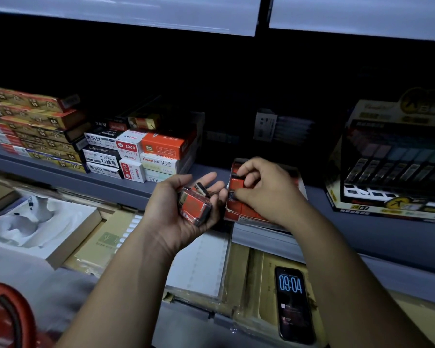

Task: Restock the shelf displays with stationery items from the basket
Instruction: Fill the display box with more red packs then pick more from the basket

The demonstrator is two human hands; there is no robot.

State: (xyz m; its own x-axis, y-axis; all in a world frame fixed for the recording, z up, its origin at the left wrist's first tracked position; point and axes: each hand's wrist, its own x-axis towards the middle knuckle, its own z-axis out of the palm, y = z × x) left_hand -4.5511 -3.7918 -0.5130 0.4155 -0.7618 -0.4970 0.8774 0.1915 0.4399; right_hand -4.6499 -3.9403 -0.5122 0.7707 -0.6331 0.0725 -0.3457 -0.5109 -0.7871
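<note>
My left hand (178, 209) is palm up over the shelf edge and cradles a few small red lead-refill cases (195, 207) in its loosely curled fingers. My right hand (259, 189) pinches one small red case (235, 183) at the top of an open red display box (244, 212) that sits on the grey shelf (116, 185). More red cases stand packed inside that box. The red basket (8, 320) shows at the bottom left corner.
Stacked stationery boxes (136, 151) fill the shelf's left part, and a large pen-refill display (392, 167) stands at right. Below lie notebooks, a white moulded tray (35, 227) and a phone (294, 305) showing 09:04. The shelf's back is dark.
</note>
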